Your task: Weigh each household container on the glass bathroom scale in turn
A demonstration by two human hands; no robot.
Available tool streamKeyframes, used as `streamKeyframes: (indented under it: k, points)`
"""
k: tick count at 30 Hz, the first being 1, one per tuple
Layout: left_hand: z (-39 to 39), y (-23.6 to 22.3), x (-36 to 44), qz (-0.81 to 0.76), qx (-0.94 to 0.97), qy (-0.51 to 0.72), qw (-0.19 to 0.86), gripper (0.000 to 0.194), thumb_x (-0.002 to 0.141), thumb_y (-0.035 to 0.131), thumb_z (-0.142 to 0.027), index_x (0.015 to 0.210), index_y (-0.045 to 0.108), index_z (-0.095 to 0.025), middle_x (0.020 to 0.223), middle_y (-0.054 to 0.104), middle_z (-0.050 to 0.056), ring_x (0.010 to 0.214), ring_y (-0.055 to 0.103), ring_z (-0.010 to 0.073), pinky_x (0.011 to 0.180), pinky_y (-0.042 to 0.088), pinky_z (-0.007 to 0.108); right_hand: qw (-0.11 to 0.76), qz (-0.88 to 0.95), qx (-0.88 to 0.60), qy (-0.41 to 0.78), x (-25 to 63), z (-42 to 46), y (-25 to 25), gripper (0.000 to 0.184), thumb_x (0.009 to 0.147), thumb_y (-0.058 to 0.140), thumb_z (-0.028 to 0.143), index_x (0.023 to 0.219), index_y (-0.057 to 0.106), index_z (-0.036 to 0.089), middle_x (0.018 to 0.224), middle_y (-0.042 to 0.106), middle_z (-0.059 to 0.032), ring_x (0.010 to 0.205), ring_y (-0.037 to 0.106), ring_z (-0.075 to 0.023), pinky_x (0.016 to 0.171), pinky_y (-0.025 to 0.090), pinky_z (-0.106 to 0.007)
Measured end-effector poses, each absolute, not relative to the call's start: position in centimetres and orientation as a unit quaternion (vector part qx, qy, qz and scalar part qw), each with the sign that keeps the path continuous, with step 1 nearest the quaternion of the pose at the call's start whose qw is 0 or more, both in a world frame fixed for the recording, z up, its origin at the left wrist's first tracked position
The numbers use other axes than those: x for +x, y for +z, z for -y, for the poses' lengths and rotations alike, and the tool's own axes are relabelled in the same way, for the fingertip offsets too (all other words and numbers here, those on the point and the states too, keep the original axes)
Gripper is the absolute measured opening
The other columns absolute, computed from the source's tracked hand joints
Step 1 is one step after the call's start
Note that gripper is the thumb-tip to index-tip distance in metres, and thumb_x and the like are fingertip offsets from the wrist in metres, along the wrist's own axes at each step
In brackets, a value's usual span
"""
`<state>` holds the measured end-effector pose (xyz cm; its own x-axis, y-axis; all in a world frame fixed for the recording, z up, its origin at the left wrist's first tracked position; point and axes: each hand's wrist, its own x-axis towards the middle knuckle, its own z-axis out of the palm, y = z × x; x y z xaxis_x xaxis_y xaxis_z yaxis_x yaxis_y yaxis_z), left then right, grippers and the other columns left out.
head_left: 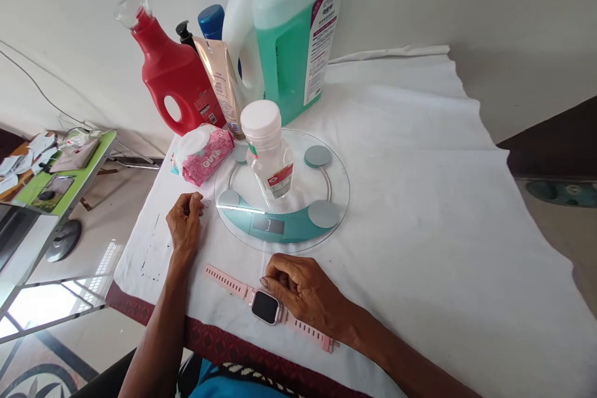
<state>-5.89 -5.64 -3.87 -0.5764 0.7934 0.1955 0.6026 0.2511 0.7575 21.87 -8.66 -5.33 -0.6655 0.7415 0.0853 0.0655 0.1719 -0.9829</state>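
Observation:
A pink smartwatch [265, 306] lies flat near the table's front edge. My right hand [305, 291] rests on it, fingers curled against the top of its case. My left hand [185, 222] sits on the white cloth left of a round glass scale [326, 199], fingers bent inward with nothing visible in them. On the scale stands a clear bottle with a white cap [268, 152]; the scale's display [269, 224] faces me.
Behind the scale stand a red detergent bottle [175, 84], a beige pouch [224, 84], a blue-capped bottle [211, 20] and a large green jug [293, 43]. A pink wipes pack [205, 152] lies to the left. A green side table [60, 177] stands off left.

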Motion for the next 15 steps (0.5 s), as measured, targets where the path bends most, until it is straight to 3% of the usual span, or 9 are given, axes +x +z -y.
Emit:
streamKeyframes:
  k: [15]
  points:
    - [5.52, -3.4, -6.0, -0.787, 0.442, 0.411, 0.131, 0.029, 0.089, 0.063, -0.048, 0.087, 0.072, -0.021, 0.075, 0.071, 0.0, 0.066, 0.063, 0.0153, 0.067, 0.05, 0.028, 0.32, 0.706, -0.274, 0.57, 21.64, 8.61, -5.88, 0.02, 0.095, 0.059, 0.022, 0.077, 0.052, 0.02, 0.068, 0.055, 0.0044, 0.059, 0.047, -0.0088, 0.059, 0.037, -0.022]
